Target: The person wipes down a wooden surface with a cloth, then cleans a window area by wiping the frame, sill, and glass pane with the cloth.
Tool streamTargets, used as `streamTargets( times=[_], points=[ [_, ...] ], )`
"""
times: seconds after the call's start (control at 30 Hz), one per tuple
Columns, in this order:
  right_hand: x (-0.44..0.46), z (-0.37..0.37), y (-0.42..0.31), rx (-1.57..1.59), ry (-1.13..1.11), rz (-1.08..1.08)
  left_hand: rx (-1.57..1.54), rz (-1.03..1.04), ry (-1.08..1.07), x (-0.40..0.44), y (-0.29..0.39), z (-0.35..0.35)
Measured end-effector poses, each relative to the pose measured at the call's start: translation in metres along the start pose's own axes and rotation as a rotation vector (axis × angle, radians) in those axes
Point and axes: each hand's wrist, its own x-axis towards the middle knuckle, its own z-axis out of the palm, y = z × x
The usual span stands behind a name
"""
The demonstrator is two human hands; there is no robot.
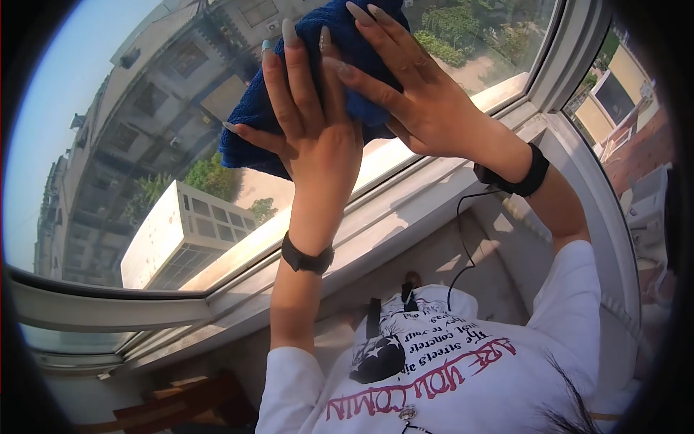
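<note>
A dark blue towel-like cloth [253, 108] lies bunched against the window glass [289, 210] at the top of the view. My left hand [314, 126] presses on it with the fingers stretched out and spread. Beside it, my right hand [426, 101] rests on the cloth's right part, fingers extended and slanting up to the left. Both palms face the pane. The fingers of the two hands come close together near the cloth's middle, part of which they hide. A black band [307, 257] circles my left wrist, another black band [531, 173] my right.
The pale window frame [405, 170] runs diagonally below the cloth, with an upright frame post [553, 90] on the right. A thin black cable [460, 239] hangs from my right wrist. Through the glass stand a white outdoor unit [181, 235] and buildings [144, 108]. Brown wooden furniture [188, 409] sits lower left.
</note>
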Motion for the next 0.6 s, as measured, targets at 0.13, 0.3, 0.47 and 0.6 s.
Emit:
streamTargets(
  times=[0.13,0.3,0.47,0.6],
  points=[
    [-0.041,0.036,-0.005,0.085,-0.006,0.028,0.063,0.035,0.028,-0.048,0.002,0.02],
    [-0.093,0.079,-0.041,0.002,-0.044,0.155,0.003,0.045,-0.091,-0.11,0.001,0.029],
    [-0.158,0.108,-0.077,-0.009,-0.152,0.3,-0.08,0.169,-0.196,-0.173,0.004,0.035],
    [-0.179,0.092,-0.104,0.005,-0.414,0.499,-0.118,0.152,-0.324,-0.224,0.025,0.039]
  ],
)
